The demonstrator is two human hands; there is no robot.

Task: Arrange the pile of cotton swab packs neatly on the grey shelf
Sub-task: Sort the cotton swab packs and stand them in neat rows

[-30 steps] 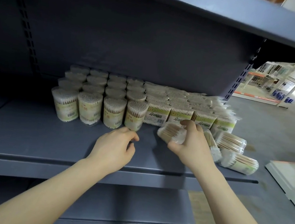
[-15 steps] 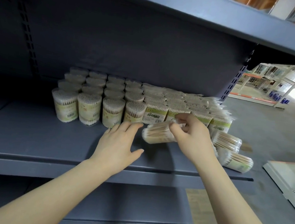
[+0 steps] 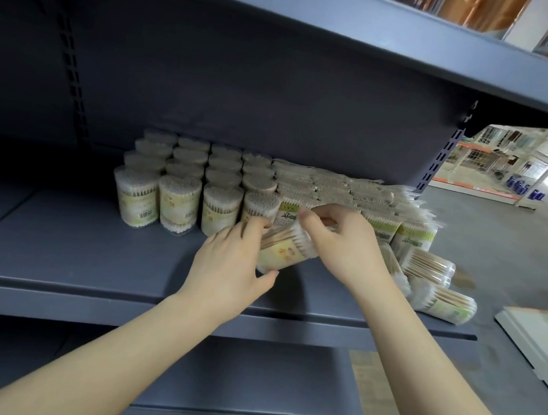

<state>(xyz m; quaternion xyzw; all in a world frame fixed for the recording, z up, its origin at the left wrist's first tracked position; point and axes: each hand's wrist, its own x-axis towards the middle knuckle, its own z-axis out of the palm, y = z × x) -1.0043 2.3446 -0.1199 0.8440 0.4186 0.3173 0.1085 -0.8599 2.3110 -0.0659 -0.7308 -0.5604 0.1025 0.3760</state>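
**A light, round pack held between two hands**

The person holds one cylindrical cotton swab pack (image 3: 286,250) tilted, a little above the grey shelf (image 3: 87,253), just in front of the standing round packs (image 3: 178,192). The left hand (image 3: 230,271) has its grip around the lower, labelled end, with the fingers curled over the side and the thumb under it. The right hand (image 3: 347,247) pinches the upper end, where the swab tips are, with thumb and fingertips.

I judge that this pack is very light, because it holds only thin wooden sticks with cotton. The wall looks like clear, smooth plastic, so it can slip and it can roll when it lies on its side. It seems stiff enough to keep its shape, but a hard squeeze may dent it. The safest place to take it is around the middle of the body, not at the ends.

To the right, the loose packs (image 3: 441,296) lie on their sides near the edge of the shelf, some upon others. Behind the hands, flat bagged swab packs (image 3: 353,193) stand in rows. The pack in hand probably must be set upright beside the front row of round packs.
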